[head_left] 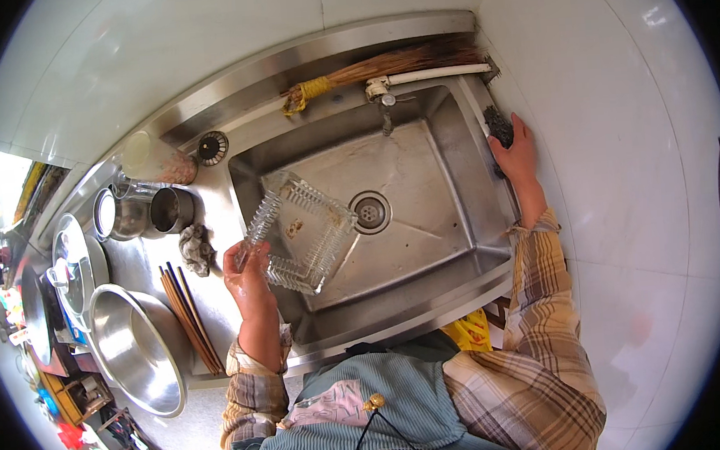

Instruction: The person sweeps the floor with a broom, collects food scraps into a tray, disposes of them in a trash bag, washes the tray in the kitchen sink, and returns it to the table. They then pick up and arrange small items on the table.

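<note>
My left hand (247, 269) grips one side of a clear, ribbed square dish (310, 238) and holds it tilted over the left part of the steel sink (423, 180). Small brown scraps cling to the bottom of the dish. On the right rim of the sink, by the tiled wall, my right hand (521, 156) closes its fingers and thumb around a dark wire scrubber (498, 124). The far end of the scrubber shows past my fingers. The round drain (369, 213) lies just right of the dish.
A tap (387, 101) and a twig brush tied with yellow cord (383, 65) are at the sink's back. On the left counter stand a drain strainer (213, 148), a dark cup (171, 210), a crumpled grey rag (197, 250), chopsticks (191, 318) and a steel basin (137, 350).
</note>
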`<state>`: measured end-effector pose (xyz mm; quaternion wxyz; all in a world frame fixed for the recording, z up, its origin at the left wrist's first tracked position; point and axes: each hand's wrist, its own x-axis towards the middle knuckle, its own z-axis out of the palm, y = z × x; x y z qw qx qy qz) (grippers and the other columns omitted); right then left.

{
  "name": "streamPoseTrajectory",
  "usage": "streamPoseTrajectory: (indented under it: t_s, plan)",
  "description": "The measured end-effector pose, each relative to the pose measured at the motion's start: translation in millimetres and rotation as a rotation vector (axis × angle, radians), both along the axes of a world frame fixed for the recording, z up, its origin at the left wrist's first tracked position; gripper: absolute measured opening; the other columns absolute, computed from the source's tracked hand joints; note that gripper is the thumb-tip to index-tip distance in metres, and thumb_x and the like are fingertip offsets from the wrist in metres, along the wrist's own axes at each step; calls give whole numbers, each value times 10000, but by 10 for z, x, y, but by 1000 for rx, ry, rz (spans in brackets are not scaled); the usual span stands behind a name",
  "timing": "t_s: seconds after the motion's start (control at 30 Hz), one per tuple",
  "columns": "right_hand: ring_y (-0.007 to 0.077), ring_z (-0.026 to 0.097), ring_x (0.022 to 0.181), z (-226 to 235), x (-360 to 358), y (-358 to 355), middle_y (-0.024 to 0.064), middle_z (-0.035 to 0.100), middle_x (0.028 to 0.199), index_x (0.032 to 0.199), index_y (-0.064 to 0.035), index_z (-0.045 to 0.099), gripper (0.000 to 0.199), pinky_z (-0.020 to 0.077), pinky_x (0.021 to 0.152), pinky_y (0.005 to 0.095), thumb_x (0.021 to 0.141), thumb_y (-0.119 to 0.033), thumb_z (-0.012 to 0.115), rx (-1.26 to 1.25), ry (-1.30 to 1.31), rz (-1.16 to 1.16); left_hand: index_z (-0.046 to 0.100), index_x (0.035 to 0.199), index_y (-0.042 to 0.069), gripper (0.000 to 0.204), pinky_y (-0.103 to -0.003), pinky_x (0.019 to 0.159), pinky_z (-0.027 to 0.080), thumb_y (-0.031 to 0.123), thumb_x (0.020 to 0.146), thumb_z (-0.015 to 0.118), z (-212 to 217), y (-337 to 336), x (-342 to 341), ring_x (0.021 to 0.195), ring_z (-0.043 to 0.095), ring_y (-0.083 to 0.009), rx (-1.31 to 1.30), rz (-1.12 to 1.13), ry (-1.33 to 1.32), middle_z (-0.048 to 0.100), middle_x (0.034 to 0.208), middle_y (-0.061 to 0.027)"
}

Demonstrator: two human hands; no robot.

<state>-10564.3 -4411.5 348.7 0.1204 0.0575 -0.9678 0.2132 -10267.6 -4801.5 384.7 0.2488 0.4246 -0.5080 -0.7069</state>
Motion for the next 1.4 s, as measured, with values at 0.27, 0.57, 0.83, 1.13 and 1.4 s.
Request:
streamPoseTrajectory:
  t_s: [0.27,0.57,0.83,1.13,1.4]
  plan:
    - [340,440,1134,444,179,-1056,179,452,1247,1271,-44,420,584,395,935,387,762,-194,663,53,183,424,539,965,29,199,-210,680,436,-48,789,588,-86,198,60,785,580,-120,-129,-82,-69,575,853,-32]
    - [308,532,987,293,-71,-1940,164,532,1093,1048,4,526,320,478,798,369,780,-140,627,285,-56,658,564,928,31,177,-231,708,423,-55,777,597,-30,497,183,777,521,-115,-463,-246,-149,567,809,-30]
    - [338,613,789,240,-99,-2252,200,624,868,899,21,606,170,499,681,415,823,-128,575,447,-136,404,567,929,36,145,-236,688,430,-16,797,599,110,402,305,755,522,-115,-518,-233,-176,571,803,-34]
    - [363,597,897,407,-35,-2192,207,617,958,1149,18,515,418,498,741,423,822,-229,600,238,-295,173,574,928,31,142,-243,683,433,-2,794,607,171,219,360,751,531,-126,-444,-189,-73,583,810,-47]
    - [246,562,976,27,1340,-1541,149,501,1208,1336,-62,358,618,493,751,335,793,-155,638,-455,-600,555,583,946,23,158,-242,703,425,25,792,617,225,79,468,771,520,-112,-401,-170,125,584,822,-45]
